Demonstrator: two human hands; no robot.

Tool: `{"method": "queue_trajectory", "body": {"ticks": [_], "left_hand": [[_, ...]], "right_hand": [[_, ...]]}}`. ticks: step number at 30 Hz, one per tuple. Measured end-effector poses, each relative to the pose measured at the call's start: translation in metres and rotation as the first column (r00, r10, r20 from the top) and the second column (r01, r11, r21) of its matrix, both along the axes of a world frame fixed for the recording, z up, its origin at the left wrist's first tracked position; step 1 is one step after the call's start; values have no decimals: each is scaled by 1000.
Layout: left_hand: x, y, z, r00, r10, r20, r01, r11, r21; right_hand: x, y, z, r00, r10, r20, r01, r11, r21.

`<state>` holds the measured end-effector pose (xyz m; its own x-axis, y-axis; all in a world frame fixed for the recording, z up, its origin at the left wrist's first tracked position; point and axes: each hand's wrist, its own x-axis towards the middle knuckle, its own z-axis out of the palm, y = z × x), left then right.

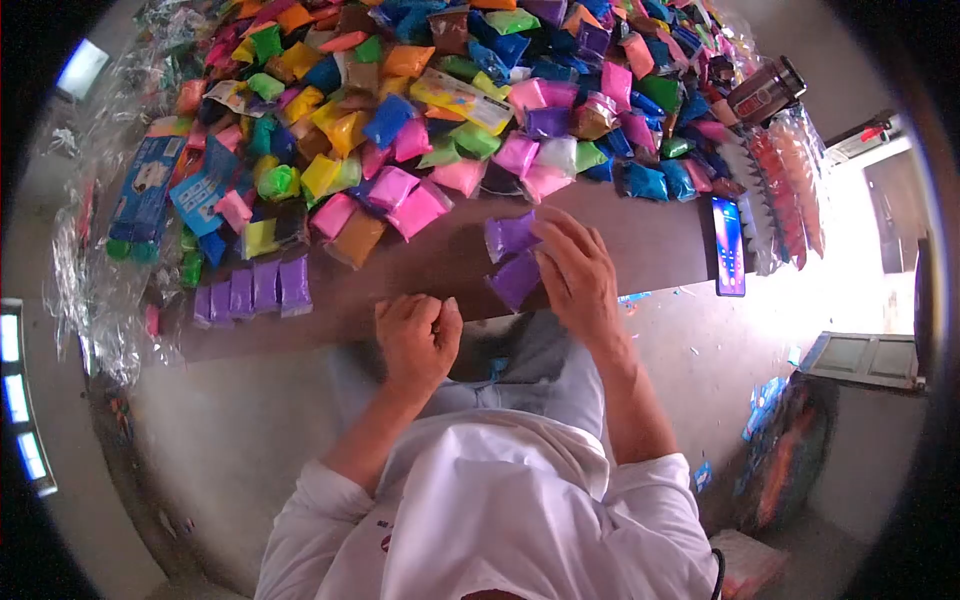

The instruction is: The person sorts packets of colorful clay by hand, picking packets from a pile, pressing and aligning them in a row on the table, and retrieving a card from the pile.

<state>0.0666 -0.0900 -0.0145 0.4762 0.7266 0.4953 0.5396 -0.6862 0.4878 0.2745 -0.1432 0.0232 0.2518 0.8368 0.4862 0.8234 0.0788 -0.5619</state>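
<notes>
Two small purple packets point(509, 237) lie near the table's front edge, one just behind the other. My right hand point(583, 275) reaches them from the right, its bent fingertips on their right ends, and it seems to pinch them. My left hand point(416, 338) rests curled in a fist at the table edge, left of these packets, and nothing shows in it. Farther left, a row of several purple packets point(253, 290) lies side by side along the edge.
A big heap of colourful packets point(410, 140) covers the back of the brown table point(420, 268). At the right lie a phone point(728, 246) with a lit screen and a dark cup point(767, 90). Clear plastic wrapping point(100, 290) and a blue box point(148, 187) are at the left.
</notes>
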Motion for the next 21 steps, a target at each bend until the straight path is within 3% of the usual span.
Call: {"method": "queue_trajectory", "body": {"ticks": [1,2,4,7,11,14,17,18,19,20,21], "left_hand": [[-1,0,0,1000,4,0,-4,1000,2],[-2,1,0,1000,-8,-9,8,1000,-2],[-4,1,0,1000,-21,-18,21,1000,-3],[-3,0,1,1000,-23,-21,23,1000,-14],[-2,0,0,1000,-15,-2,15,1000,-12],[-2,0,-1,1000,-17,6,17,1000,-12],[-2,-1,-1,1000,-8,13,8,1000,-4],[-2,-1,-1,1000,4,11,-4,1000,-1],[-2,0,0,1000,-7,18,7,1000,-9],[-2,0,3,1000,-5,9,5,999,-53],[-3,-1,4,1000,-5,-2,5,995,-99]], "right_hand": [[4,7,3,987,126,99,-121,991,-58],[9,14,4,987,129,100,-124,991,-56],[19,25,4,935,353,45,-330,908,-259],[27,31,10,927,369,64,-326,881,-344],[35,33,-4,923,362,127,-305,894,-329],[33,30,-9,935,328,139,-281,919,-278],[36,21,-15,979,202,22,-196,967,-164],[33,13,-14,904,123,-410,-218,957,-193],[30,2,-12,652,2,-758,-245,947,-208],[22,-7,-8,656,-15,-754,-231,948,-220],[8,-14,-4,417,-11,-909,-228,967,-116]]}}
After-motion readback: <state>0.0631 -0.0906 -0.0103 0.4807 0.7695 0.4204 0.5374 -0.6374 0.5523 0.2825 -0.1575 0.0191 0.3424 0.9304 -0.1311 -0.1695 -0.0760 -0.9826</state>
